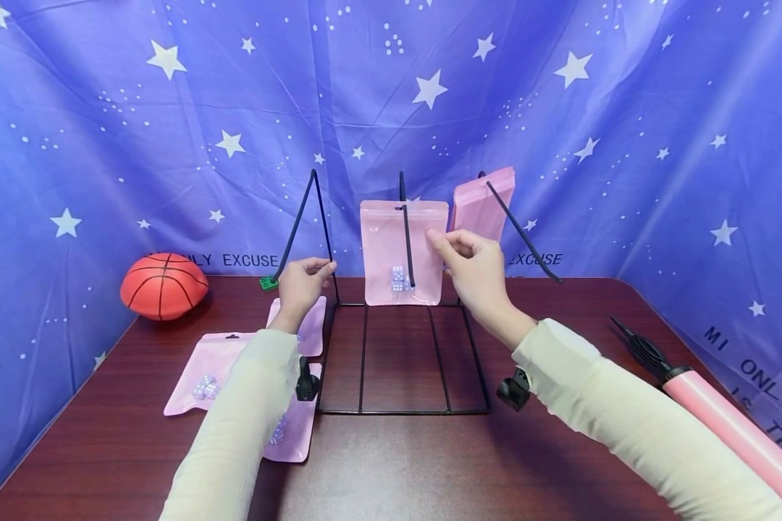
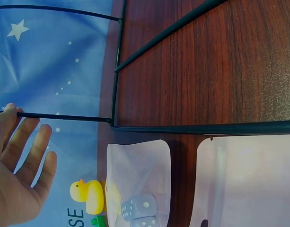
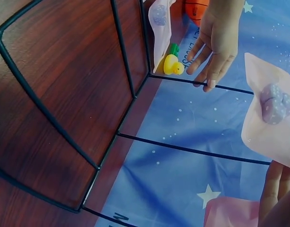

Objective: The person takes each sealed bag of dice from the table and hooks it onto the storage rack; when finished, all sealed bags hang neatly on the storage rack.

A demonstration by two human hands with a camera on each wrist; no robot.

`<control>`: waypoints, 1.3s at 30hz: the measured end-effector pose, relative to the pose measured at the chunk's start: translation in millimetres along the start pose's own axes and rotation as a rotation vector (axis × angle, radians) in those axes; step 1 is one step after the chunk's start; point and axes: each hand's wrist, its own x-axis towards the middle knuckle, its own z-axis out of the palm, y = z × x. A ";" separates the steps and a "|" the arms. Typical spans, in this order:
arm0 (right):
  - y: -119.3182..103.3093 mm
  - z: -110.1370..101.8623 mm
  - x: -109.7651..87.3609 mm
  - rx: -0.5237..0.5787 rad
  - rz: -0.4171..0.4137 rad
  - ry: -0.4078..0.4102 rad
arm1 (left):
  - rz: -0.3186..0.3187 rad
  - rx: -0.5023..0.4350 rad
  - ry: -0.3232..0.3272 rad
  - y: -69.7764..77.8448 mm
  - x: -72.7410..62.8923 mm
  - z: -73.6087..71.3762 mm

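Note:
A black wire rack (image 1: 404, 413) with three prongs stands on the table. From its middle prong hangs a pink zip bag (image 1: 379, 250) with purple dice inside, the prong passing through the hole at its top. My right hand (image 1: 481, 273) pinches this bag's right edge between thumb and fingers. With thumb and index finger my left hand (image 1: 302, 288) pinches the rack's left upright wire (image 2: 64, 117), its other fingers spread. More pink bags (image 1: 481, 206) hang on the right prong. Left of the rack lie several pink bags (image 1: 211, 358) of dice, partly hidden by my left arm.
An orange toy basketball (image 1: 163, 286) sits at the table's back left. A yellow rubber duck (image 2: 90, 195) and a green toy brick (image 1: 269, 283) are behind the left bags. At the right lies a pink hand pump (image 1: 730, 427). A starry blue cloth hangs behind.

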 end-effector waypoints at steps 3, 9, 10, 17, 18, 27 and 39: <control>-0.4 2.0 2.5 0.018 0.017 0.012 | 0.000 0.003 -0.001 0.4 -0.4 0.0; -1.4 5.8 7.7 0.026 0.043 0.036 | -0.004 0.003 -0.003 1.1 -1.2 0.0; -1.2 6.5 8.8 0.026 0.043 0.038 | -0.004 0.002 -0.002 1.0 -1.1 -0.1; -1.5 11.2 15.6 0.027 0.052 0.049 | -0.005 -0.003 -0.004 -0.7 0.1 -0.4; -1.4 11.7 16.5 0.028 0.056 0.051 | -0.007 -0.004 -0.006 -1.0 0.3 -0.5; 0.6 12.8 24.5 0.020 0.097 0.052 | -0.016 -0.011 -0.016 -1.3 1.4 -0.2; 4.3 11.9 33.7 -0.012 0.101 0.052 | -0.007 -0.027 -0.009 -1.9 -1.1 0.7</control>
